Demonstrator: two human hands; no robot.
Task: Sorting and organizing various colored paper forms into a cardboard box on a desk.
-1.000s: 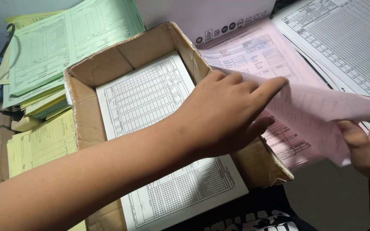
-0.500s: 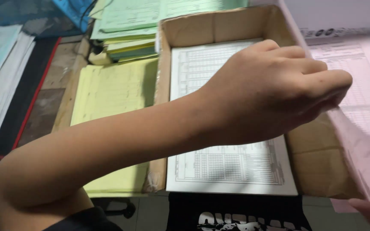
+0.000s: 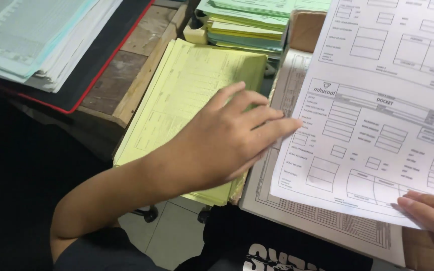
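Reaching across from the left, the left hand [image 3: 229,138] has its fingers [image 3: 272,131] spread flat and open, gripping nothing. The fingertips come right up to the left edge of the white form sheet [image 3: 372,115], and from here I can't tell whether they press it or only brush it. The palm hovers over the stack of yellow forms [image 3: 187,95]; I read that as a steadying or sorting pose, not a grasp.

Over at the lower right corner, the right hand [image 3: 433,221] pinches the bottom edge of that white form sheet, fingers closed on the paper. That is likely why the sheet sits raised and tilted above everything beneath it.

Going outward: under the lifted sheet lies a white printed table sheet [image 3: 322,221], sitting in a cardboard box [image 3: 305,30] whose brown wall peeks out up top. The yellow stack lies just left of the box, squared up, its near end hanging past the desk [image 3: 121,70] edge. Behind it, a stack of green forms [image 3: 247,22] rests near the box's far corner. Far left, a thick pile of pale blue-green papers [image 3: 36,35] sits on a black folder with a red edge [image 3: 96,75], well apart from both hands.
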